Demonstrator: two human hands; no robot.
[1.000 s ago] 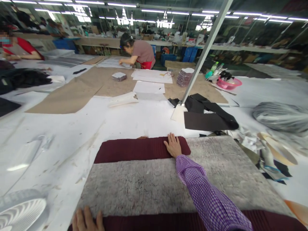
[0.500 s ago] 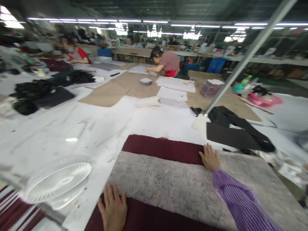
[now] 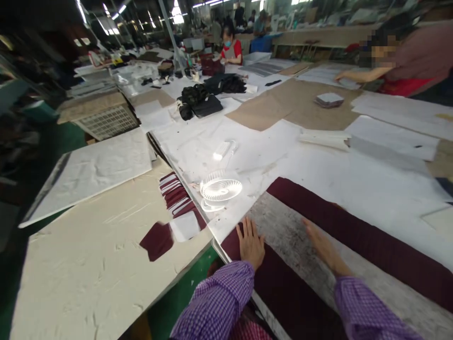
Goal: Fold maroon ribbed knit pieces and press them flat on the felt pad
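My left hand (image 3: 252,245) lies flat with fingers stretched on the left end of a maroon fabric strip (image 3: 293,288), the nearer of two. A second maroon strip (image 3: 354,231) runs along the far side. Between the two shows a mottled grey surface (image 3: 279,217). Above that grey area is my right hand (image 3: 325,248), its fingers extended and held edge-on, with nothing seen in them; whether it touches the surface I cannot tell. Both forearms wear purple checked sleeves.
A small white fan (image 3: 222,190) stands just beyond my left hand. Left of it, on a cream-topped table (image 3: 88,264), are striped maroon and white pieces (image 3: 175,193). Dark cloth (image 3: 201,101) and brown paper (image 3: 276,101) lie farther back. A co-worker (image 3: 421,56) leans over the table at right.
The view has swung left. My right hand has left the far maroon strip and come over the grey surface, closer to my left hand. My left hand stays on the near strip.
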